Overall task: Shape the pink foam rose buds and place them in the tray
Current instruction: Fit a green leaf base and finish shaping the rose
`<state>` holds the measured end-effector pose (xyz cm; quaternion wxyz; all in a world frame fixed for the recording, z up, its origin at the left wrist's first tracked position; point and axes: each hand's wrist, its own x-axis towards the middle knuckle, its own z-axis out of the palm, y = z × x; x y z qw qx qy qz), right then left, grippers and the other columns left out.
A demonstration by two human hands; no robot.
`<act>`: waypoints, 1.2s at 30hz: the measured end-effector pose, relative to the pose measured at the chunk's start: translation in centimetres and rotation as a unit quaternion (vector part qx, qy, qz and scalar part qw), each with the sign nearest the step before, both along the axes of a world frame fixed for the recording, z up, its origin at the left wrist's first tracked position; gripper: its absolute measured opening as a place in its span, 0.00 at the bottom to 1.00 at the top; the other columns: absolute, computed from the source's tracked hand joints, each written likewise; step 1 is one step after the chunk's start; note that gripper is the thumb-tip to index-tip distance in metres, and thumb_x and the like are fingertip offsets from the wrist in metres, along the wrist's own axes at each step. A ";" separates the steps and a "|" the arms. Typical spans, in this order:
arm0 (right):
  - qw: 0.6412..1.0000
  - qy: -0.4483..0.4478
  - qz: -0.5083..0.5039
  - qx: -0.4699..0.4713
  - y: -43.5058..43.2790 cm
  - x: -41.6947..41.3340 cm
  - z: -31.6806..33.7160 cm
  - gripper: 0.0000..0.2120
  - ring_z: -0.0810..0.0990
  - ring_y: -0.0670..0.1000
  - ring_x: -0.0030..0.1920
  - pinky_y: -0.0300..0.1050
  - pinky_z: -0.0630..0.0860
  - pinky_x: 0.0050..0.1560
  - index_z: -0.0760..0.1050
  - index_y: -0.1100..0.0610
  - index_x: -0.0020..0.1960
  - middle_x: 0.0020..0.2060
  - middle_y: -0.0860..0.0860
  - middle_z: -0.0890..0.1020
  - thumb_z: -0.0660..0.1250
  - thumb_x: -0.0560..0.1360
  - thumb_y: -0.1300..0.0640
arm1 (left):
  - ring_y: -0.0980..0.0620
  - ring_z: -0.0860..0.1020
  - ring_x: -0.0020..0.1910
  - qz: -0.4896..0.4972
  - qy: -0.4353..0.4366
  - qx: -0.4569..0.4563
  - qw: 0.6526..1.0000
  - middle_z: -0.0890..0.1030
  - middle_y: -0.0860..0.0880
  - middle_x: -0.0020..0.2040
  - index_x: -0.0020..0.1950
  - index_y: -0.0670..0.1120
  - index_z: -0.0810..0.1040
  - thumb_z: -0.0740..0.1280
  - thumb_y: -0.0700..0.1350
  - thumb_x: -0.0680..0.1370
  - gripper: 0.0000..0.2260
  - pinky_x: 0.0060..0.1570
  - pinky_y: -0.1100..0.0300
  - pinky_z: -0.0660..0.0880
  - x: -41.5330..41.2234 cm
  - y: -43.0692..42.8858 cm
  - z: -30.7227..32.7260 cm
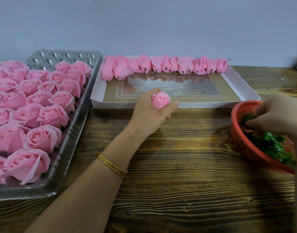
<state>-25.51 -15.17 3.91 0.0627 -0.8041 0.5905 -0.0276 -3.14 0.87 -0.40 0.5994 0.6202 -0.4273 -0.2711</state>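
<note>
My left hand (149, 113) grips a pink foam rose bud (161, 100) in its fist, bloom facing up, just in front of the white box lid (178, 105). Along that lid's far wall lies a row of several unshaped pink buds (164, 65) with their stems pointing toward me. At the left, a clear plastic tray (73, 132) holds several finished pink roses (42, 137) in rows. My right hand (275, 115) reaches into a red mesh basket (245, 148) and pinches a green leaf piece (248, 119).
The red basket at the right edge holds several green leaf pieces (270, 143). Everything stands on a dark wood-grain table (178, 174) against a pale wall. Empty cells of the clear tray show at its far end (63, 56).
</note>
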 end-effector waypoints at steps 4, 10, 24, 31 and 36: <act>1.000 -0.017 -0.004 -0.012 0.4 0.0 0.4 0.19 0.76 0.53 0.28 0.39 0.65 0.29 0.77 0.49 0.18 0.15 0.47 0.74 0.82 0.60 0.57 | 0.61 0.73 0.24 0.000 0.002 0.002 1.000 0.76 0.48 0.31 0.42 0.42 0.72 0.71 0.40 0.76 0.08 0.29 0.68 0.71 0.0 0.0 0.0; 0.998 -0.045 0.001 -0.033 1.3 0.1 0.9 0.16 0.75 0.51 0.28 0.41 0.64 0.27 0.75 0.38 0.19 0.16 0.41 0.73 0.81 0.55 0.38 | 0.61 0.73 0.24 0.007 -0.003 -0.006 1.000 0.75 0.49 0.29 0.40 0.43 0.72 0.72 0.39 0.76 0.10 0.28 0.69 0.69 0.0 0.0 -0.1; 0.982 -0.132 -0.041 -0.128 -2.4 -3.2 -1.4 0.15 0.79 0.59 0.30 0.60 0.81 0.32 0.73 0.29 0.39 0.27 0.53 0.78 0.70 0.56 0.46 | 0.60 0.72 0.23 0.006 0.016 -0.007 1.000 0.76 0.48 0.29 0.41 0.42 0.72 0.71 0.39 0.76 0.09 0.26 0.68 0.70 0.1 -0.1 -0.3; 0.964 -0.231 0.010 -0.129 0.8 -1.0 0.2 0.19 0.80 0.58 0.43 0.61 0.81 0.42 0.68 0.38 0.40 0.36 0.44 0.77 0.74 0.58 0.53 | 0.60 0.73 0.25 -0.005 0.022 -0.003 1.000 0.76 0.46 0.32 0.45 0.40 0.73 0.70 0.39 0.77 0.07 0.27 0.68 0.71 0.1 0.0 -0.1; 0.928 -0.345 0.097 -0.097 5.4 3.2 2.2 0.21 0.82 0.50 0.47 0.57 0.80 0.51 0.69 0.40 0.47 0.45 0.47 0.80 0.76 0.60 0.49 | 0.56 0.74 0.26 -0.005 0.023 -0.008 1.000 0.78 0.48 0.30 0.43 0.42 0.73 0.69 0.40 0.78 0.07 0.28 0.67 0.72 0.2 0.1 -0.2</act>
